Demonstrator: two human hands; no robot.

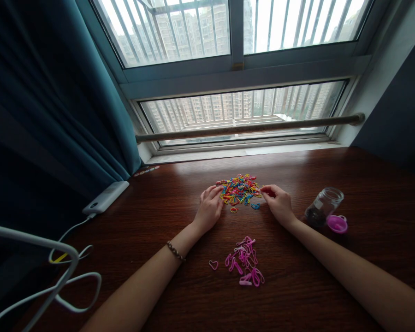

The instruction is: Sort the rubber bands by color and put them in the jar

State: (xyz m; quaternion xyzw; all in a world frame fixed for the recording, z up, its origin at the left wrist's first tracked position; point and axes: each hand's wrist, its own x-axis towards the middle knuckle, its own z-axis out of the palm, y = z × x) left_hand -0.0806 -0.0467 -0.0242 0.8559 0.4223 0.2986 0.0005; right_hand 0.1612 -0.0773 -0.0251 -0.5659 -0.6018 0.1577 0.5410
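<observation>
A heap of small rubber bands [240,188] in yellow, red, blue, orange and pink lies on the dark wooden table. My left hand [210,206] rests against the heap's left edge, its fingers loosely bent and touching the bands. At the right edge, my right hand [279,203] has thumb and forefinger pinched together; what lies between them is too small to make out. Closer to me is a separate pile of pink rubber bands [247,258], with one heart-shaped pink band [213,264] to its left. A yellow-red band [233,210] and blue bands [255,206] lie just before the heap.
Right of my right hand, a glass jar [327,203] with dark contents leans tilted beside a small purple cup-like piece [337,224]. A white power bank [106,199] with a cable and a white tubular stand [74,258] are on the left. Behind is a window.
</observation>
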